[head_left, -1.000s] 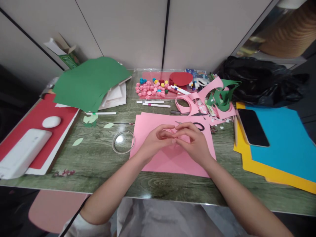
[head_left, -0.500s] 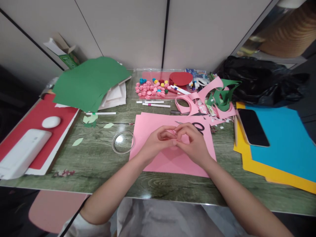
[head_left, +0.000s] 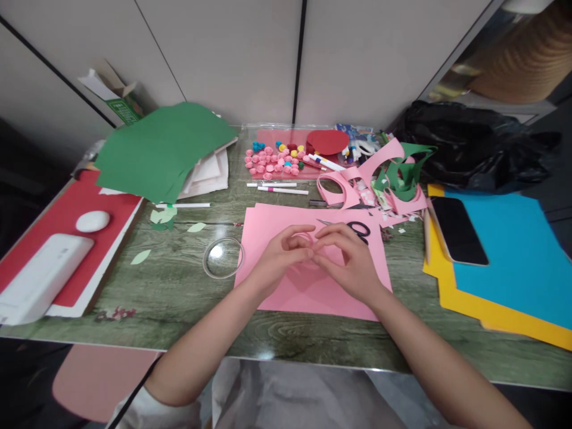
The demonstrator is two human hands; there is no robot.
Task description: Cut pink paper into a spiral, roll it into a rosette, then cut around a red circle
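Note:
My left hand and my right hand meet above pink paper sheets, fingers curled and tips pinched together. Between them shows a thin curled piece of pink paper, partly hidden by the fingers; its full shape cannot be made out. Black-handled scissors lie on the sheets just beyond my right hand. To the left of my left hand, a roll of tape rests flat, overlapping the sheets' left edge.
Behind lie small rolled paper pieces, white pens and pink and green paper scraps. On the right, a phone sits on blue and yellow sheets. Green paper and a white device occupy the left.
Both hands have shifted slightly left, and their fingers have moved around the pink paper, more of which shows between them. The things on the table stay where they were.

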